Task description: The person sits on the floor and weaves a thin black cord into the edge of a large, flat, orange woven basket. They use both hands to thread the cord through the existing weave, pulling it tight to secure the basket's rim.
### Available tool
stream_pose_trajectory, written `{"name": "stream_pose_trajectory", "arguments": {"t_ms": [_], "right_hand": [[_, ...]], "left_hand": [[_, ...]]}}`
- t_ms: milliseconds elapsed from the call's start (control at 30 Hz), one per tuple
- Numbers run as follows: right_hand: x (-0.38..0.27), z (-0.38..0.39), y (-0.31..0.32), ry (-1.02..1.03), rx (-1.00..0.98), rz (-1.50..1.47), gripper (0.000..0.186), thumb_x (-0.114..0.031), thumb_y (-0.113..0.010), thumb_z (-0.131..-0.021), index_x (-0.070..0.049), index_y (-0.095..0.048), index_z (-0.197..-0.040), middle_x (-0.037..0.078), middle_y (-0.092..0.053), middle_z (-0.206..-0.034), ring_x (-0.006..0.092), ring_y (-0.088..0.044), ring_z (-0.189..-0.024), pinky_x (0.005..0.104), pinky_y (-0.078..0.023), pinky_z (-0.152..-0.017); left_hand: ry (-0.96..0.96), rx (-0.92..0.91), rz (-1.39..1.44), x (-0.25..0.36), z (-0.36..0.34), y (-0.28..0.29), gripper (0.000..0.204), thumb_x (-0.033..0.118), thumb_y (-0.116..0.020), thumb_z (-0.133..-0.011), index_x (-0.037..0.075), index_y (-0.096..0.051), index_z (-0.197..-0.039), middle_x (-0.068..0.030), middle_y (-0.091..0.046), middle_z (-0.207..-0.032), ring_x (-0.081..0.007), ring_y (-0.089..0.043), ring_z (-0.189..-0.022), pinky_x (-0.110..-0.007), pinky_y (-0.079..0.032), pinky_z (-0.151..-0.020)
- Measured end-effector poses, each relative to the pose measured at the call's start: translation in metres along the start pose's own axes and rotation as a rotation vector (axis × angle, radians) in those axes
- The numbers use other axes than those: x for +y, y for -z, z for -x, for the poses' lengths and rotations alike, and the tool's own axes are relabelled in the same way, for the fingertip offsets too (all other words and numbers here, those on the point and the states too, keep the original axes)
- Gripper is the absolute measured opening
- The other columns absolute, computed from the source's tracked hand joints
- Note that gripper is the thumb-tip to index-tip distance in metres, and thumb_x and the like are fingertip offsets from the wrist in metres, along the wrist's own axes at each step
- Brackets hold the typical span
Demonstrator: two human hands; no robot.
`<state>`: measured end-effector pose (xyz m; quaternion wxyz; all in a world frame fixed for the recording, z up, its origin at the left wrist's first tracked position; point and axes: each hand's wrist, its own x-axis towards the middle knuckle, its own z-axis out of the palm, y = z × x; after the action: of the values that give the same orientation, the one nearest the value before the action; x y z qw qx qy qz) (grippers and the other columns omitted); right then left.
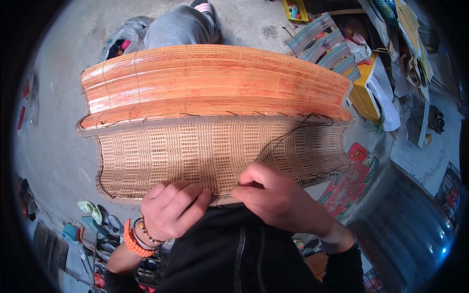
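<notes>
A bamboo mat lies across my lap, its far part of glossy orange slats (195, 80) and its near part showing a tan woven backing (161, 154) with a cloth-bound edge. My left hand (176, 207) is closed, its fingertips gripping the mat's near edge. Just to its right, my right hand (278, 198) is pinched at the same edge. A dark thread (286, 136) loops from the seam between the two parts down to my right hand; any needle at the fingertips is too small to make out. Slanting dark stitches mark that seam and the near right edge.
Beyond the mat is another person's grey-clad leg (178, 27), beside a plastic bag (127, 36). At far right are a yellow box (364, 95), striped curved pieces (320, 39) and stacked cardboard. A red printed sheet (344, 185) lies right; shoes (95, 212) stand near left.
</notes>
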<state>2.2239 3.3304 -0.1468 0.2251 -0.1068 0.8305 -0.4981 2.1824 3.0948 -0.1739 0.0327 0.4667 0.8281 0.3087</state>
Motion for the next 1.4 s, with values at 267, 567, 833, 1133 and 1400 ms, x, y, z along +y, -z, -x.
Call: {"name": "stream_pose_trajectory", "arguments": {"t_ms": [267, 567, 833, 1133, 1400], "right_hand": [[-0.001, -0.001, 0.005, 0.003, -0.022, -0.011, 0.018, 0.004, -0.064, -0.077, -0.002, -0.066, -0.095, 0.01, -0.054, -0.088, 0.0224, -0.059, -0.074, 0.0302, -0.05, -0.062], [-0.003, -0.002, 0.003, 0.024, -0.024, 0.053, 0.012, 0.001, -0.064, -0.078, -0.001, -0.064, -0.09, 0.009, -0.052, -0.084, 0.0217, -0.056, -0.07, 0.0303, -0.048, -0.06], [-0.005, -0.014, 0.005, 0.11, -0.113, 0.142, 0.01, -0.007, -0.056, -0.079, 0.0, -0.051, -0.076, 0.012, -0.045, -0.086, 0.0247, -0.053, -0.081, 0.0356, -0.049, -0.064], [0.001, -0.025, 0.002, 0.103, -0.016, 0.057, 0.007, -0.004, -0.056, -0.082, 0.001, -0.052, -0.079, 0.012, -0.047, -0.089, 0.0263, -0.054, -0.083, 0.0358, -0.049, -0.068], [0.005, -0.028, -0.009, 0.094, 0.055, 0.051, 0.009, -0.002, -0.056, -0.081, -0.001, -0.053, -0.089, 0.011, -0.05, -0.088, 0.0279, -0.056, -0.08, 0.038, -0.049, -0.069]], "left_hand": [[0.002, -0.01, 0.023, 0.0, -0.001, 0.001, 0.027, 0.013, -0.068, -0.062, 0.009, -0.069, -0.089, -0.0017, -0.063, -0.087, -0.0146, -0.062, -0.076, -0.024, -0.044, -0.062], [-0.003, -0.015, 0.015, -0.001, -0.001, 0.0, 0.028, 0.014, -0.066, -0.062, 0.008, -0.069, -0.089, -0.0018, -0.063, -0.087, -0.0145, -0.062, -0.076, -0.024, -0.044, -0.062], [0.03, -0.042, 0.04, -0.001, -0.004, 0.003, 0.028, 0.014, -0.066, -0.062, 0.008, -0.07, -0.089, -0.0014, -0.063, -0.087, -0.0135, -0.061, -0.074, -0.024, -0.044, -0.057], [0.151, -0.095, 0.141, -0.006, -0.016, 0.007, 0.022, 0.01, -0.069, -0.065, 0.009, -0.069, -0.086, -0.0006, -0.06, -0.081, -0.0148, -0.059, -0.066, -0.029, -0.047, -0.052], [0.351, -0.252, 0.525, -0.021, -0.026, 0.01, 0.014, 0.012, -0.073, -0.074, 0.007, -0.069, -0.086, -0.0061, -0.062, -0.078, -0.0256, -0.062, -0.066, -0.034, -0.05, -0.055]]}}
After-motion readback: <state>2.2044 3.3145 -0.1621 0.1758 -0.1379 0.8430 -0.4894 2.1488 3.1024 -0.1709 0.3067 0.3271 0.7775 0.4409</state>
